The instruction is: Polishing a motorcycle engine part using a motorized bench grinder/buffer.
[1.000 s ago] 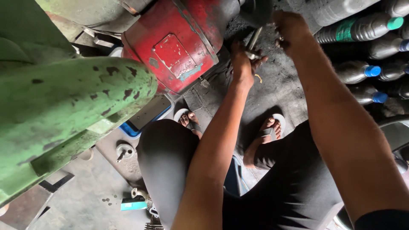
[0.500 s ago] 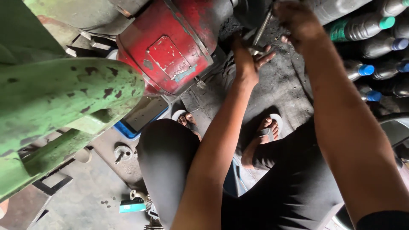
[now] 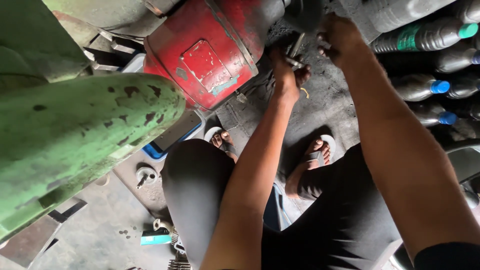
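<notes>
Moved: both hands closer at red motor housing (image 3: pixel 207 55) | left hand (image 3: pixel 287 72) pinching metal strip (image 3: pixel 296 46) | right hand (image 3: pixel 342 37) curled, grip unclear

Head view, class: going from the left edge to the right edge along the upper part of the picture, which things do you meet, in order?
Chipped green metal machine arm → dented red metal drum housing → left hand on thin metal tool → right hand → dark plastic bottles with blue caps.
</notes>
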